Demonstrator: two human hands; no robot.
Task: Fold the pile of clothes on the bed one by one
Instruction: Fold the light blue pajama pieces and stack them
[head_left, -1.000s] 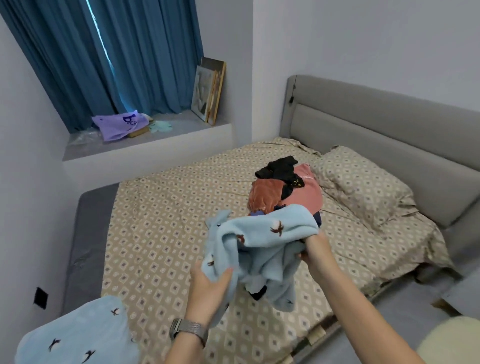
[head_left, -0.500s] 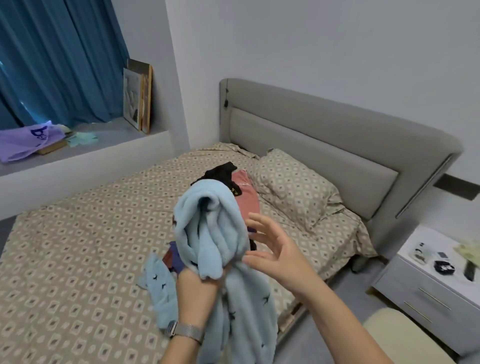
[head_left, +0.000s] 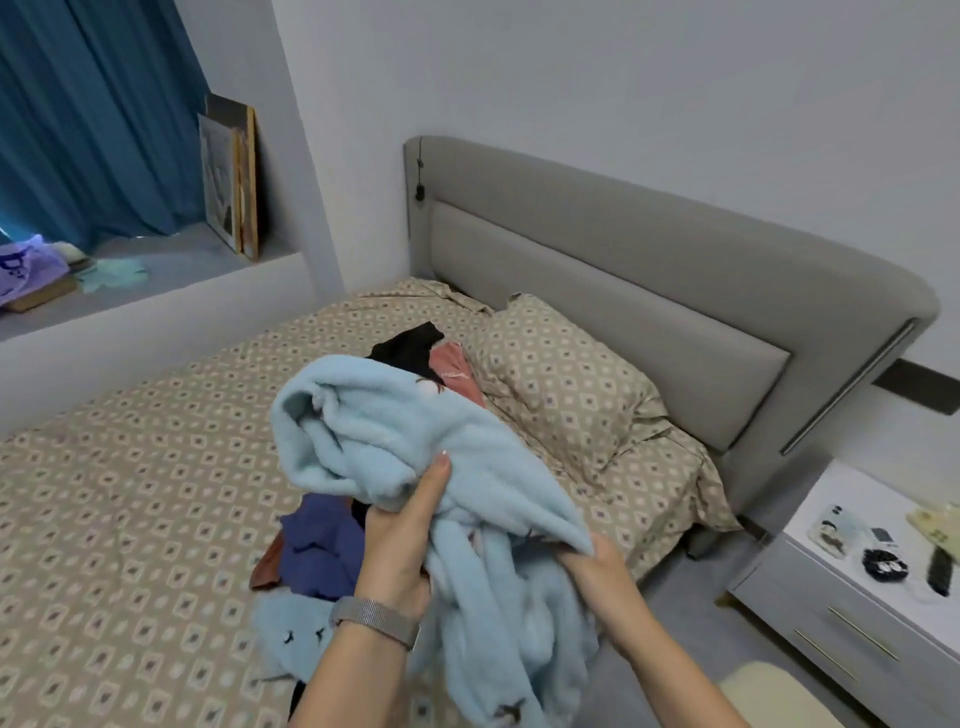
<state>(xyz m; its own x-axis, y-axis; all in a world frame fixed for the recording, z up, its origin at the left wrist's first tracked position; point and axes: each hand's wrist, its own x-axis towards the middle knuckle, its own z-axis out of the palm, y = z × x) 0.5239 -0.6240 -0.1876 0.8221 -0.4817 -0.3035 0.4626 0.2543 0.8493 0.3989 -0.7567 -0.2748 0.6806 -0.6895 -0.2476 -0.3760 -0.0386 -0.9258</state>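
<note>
A fluffy light blue garment (head_left: 395, 431) with small dark bird prints hangs bunched in front of me, above the bed (head_left: 130, 493). My left hand (head_left: 405, 530), with a metal watch at the wrist, grips its upper folds with the thumb on top. My right hand (head_left: 597, 571) holds a lower fold from underneath, its fingers hidden in the fabric. Behind and below it lies the pile of clothes: a dark blue piece (head_left: 322, 545), a black piece (head_left: 410, 343) and a pink-red piece (head_left: 457, 371). Another light blue printed piece (head_left: 291, 629) lies by my left wrist.
A patterned pillow (head_left: 561, 379) rests against the grey headboard (head_left: 623, 270). A white nightstand (head_left: 872, 571) with small items stands at the right. The window ledge (head_left: 156, 280) at the left holds a purple bag, picture frames and blue curtains. A cream stool (head_left: 779, 696) sits at the bottom right.
My right hand, open beside the garment half a second ago, now holds a lower fold. The garment has been raised and bunched, and my view has turned right toward the headboard.
</note>
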